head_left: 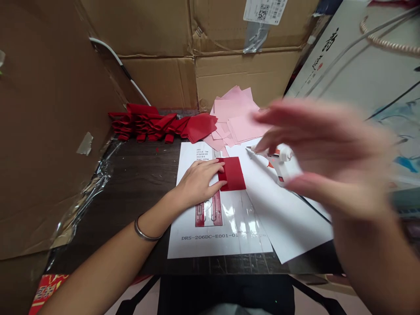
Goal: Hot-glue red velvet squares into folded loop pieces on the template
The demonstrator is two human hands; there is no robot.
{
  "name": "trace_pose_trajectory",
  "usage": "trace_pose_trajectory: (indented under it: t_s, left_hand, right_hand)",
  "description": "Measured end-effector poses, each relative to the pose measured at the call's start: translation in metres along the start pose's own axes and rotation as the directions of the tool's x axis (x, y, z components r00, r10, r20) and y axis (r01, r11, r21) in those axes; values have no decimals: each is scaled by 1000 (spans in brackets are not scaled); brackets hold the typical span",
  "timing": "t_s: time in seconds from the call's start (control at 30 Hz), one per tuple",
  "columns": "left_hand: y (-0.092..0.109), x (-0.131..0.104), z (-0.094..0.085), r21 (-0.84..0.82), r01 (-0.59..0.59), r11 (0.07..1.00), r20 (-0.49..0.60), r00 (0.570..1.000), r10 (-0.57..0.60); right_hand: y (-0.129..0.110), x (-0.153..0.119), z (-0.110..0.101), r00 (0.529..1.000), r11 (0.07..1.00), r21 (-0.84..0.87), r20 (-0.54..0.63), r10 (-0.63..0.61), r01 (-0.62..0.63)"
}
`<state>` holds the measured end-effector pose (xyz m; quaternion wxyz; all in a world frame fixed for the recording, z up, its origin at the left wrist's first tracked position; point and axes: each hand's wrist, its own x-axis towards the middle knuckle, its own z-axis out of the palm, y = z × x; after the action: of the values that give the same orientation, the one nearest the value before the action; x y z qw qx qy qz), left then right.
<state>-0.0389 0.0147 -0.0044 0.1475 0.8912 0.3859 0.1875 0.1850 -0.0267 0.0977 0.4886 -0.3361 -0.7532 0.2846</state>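
Observation:
On a printed white sheet lies a small red fabric square. My left hand rests flat on its left edge, fingers spread and pressing it to the paper. My right hand is raised close to the camera and blurred by motion, its thumb and fingers apart with nothing seen between them. Beyond it, partly covered by it, a white glue gun with orange parts lies on a second white sheet, its nozzle pointing left toward the red square.
Folded red fabric pieces are lined up at the back left. Pink squares are piled at the back centre. Cardboard walls the back and left. A large white box and cables stand at the right. The dark table has a front edge.

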Motion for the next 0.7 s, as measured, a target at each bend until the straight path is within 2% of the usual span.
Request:
trace_pose_trajectory:
  t_s: [0.1, 0.17, 0.23, 0.37, 0.7]
  left_hand:
    - [0, 0, -1, 1, -10, 1000, 1, 1000, 10]
    - [-1, 0, -1, -1, -23, 1000, -3, 1000, 23]
    - [-2, 0, 0, -3, -25, 1000, -12, 1000, 25]
    - [-4, 1, 1, -5, -20, 1000, -13, 1000, 20]
    - [-1, 1, -3, -31, -2, 1000, 9, 1000, 2]
  right_hand:
    - [44, -6, 30, 994, 975, -195, -4, 112, -110]
    - [71, -13, 44, 984, 941, -315, 80, 158, -126]
    - [86, -20, 51, 971, 918, -381, 156, 179, -108]
    - [91, -28, 55, 957, 871, -484, 205, 207, -85]
    - [98, -32, 62, 965, 859, -508, 191, 177, -57]
